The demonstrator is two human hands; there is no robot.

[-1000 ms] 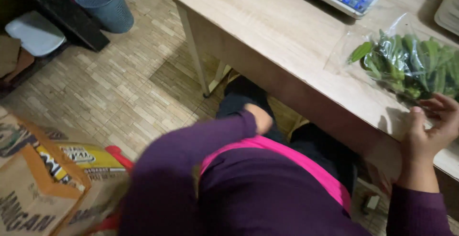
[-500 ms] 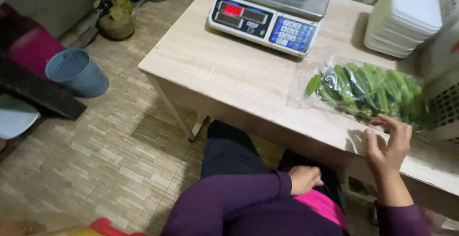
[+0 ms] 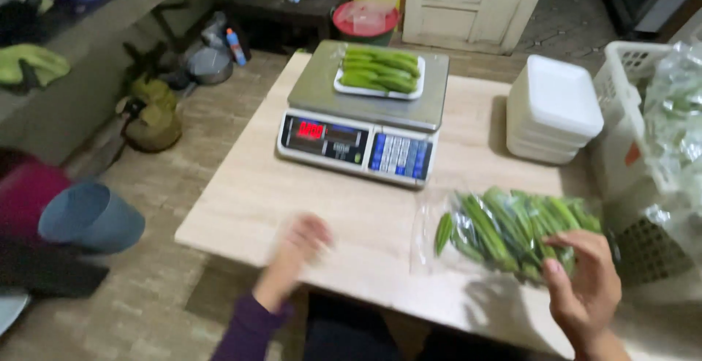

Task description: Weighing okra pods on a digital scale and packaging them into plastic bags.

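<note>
Your right hand (image 3: pixel 585 288) rests open on the clear bag of green okra (image 3: pixel 512 231) lying at the desk's (image 3: pixel 241 207) near right edge — fingers spread, not gripping. Your left hand (image 3: pixel 303 240) hovers over the desk — too blurred to tell its state.

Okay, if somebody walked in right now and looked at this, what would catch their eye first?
Probably the digital scale at the table's far middle, carrying a white tray of green pods. Next, the clear bag of green pods near the front edge, the right hand resting on its near side. The left hand is a blur above the bare tabletop.
</note>
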